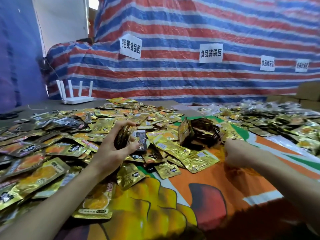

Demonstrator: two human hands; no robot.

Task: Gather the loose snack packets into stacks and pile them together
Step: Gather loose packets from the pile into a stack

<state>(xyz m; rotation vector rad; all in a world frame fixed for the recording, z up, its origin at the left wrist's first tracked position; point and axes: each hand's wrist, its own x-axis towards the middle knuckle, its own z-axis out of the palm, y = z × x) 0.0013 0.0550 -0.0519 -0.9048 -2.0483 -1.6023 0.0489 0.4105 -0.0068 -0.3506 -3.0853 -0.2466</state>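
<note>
The left grip (119,144) is closed on a small stack of dark foil packets (122,135), held edge-on between the thumb on top and the fingers beneath. It hovers over the heap of loose gold and orange foil snack packets (69,141) that covers the left half of the table (20,108). 1 more dark packet (141,139) sits just past the fingertips; I cannot tell whether it belongs to the held stack.

The right grip (232,153) is low over the printed orange, yellow and green sheet (199,184), near the leaning pile of gathered dark and gold packets (199,134) in the middle of the table. It is blurred, so I cannot tell whether it is wide, narrow or holding anything.

The main risk is probably slippage. Foil looks slick, and a stack pinched by only its 2 faces could fan out and spill back into the heap if the thumb eases to take another packet. The gathered pile looks tilted and uneven. Setting the stack against it carelessly, or a brush from the right forearm, could tip it into the loose packets touching its left side. Dark and gold kinds lie mixed, so a hasty sweep could pick up the wrong sort.
</note>
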